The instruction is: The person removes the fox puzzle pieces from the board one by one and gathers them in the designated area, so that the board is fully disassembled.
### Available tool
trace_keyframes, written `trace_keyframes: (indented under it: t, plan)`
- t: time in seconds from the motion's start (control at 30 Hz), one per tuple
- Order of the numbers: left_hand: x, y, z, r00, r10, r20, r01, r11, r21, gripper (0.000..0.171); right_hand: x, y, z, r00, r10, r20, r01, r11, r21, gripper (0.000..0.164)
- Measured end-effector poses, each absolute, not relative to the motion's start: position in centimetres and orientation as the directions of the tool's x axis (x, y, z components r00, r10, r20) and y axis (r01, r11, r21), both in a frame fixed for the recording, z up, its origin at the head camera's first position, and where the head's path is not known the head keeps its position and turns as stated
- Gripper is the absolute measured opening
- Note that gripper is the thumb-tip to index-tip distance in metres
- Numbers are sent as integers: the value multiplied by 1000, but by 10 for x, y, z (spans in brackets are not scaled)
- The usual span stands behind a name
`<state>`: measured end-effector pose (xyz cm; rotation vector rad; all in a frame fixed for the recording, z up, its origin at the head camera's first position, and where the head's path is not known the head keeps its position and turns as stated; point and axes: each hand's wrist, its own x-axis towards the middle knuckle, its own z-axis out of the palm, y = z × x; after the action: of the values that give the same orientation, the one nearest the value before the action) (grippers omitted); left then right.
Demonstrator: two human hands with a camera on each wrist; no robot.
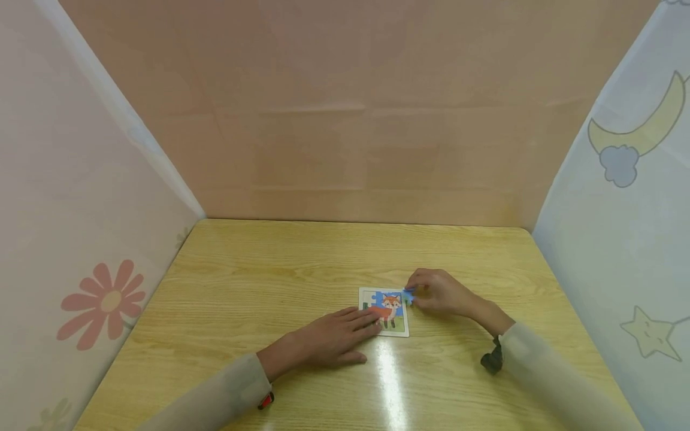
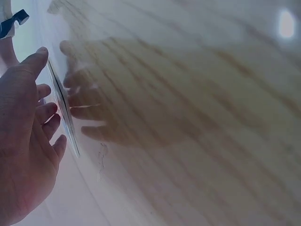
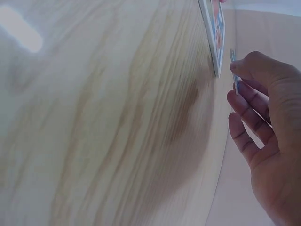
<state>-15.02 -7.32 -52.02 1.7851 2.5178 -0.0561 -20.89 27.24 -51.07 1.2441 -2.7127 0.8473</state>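
Note:
A small square fox jigsaw puzzle (image 1: 398, 324) in a white frame lies on the wooden table. Its upper left corner shows a pale, bare patch beside a blue knobbed piece. My left hand (image 1: 335, 336) rests with extended fingers over the puzzle's left side, covering part of the fox. At the upper right corner of the frame, my right hand (image 1: 443, 292) pinches a blue and green jigsaw piece (image 1: 408, 297) between thumb and fingers. In the right wrist view the thin piece (image 3: 233, 57) is seen edge-on, apart from the puzzle (image 3: 217, 44).
The wooden table (image 1: 259, 263) has a bright glare streak in front of the puzzle. A plain tan panel (image 1: 345, 149) rises behind it. Printed fabric walls stand at both sides, one with a red flower (image 1: 110, 302), the other with a moon (image 1: 641, 131).

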Motion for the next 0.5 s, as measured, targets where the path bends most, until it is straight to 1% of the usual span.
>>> trace_keyframes:
  t: [0.23,0.5]
  plan:
    - [-152,-72,-521,-333,939,-86,942,334,7,69,-207,288,-511,-689,-678,258,-712,564,-419,25]
    - [-154,-69,-522,-332,940,-84,943,333,-2,71,-205,304,-513,-701,-671,242,-701,584,-410,24]
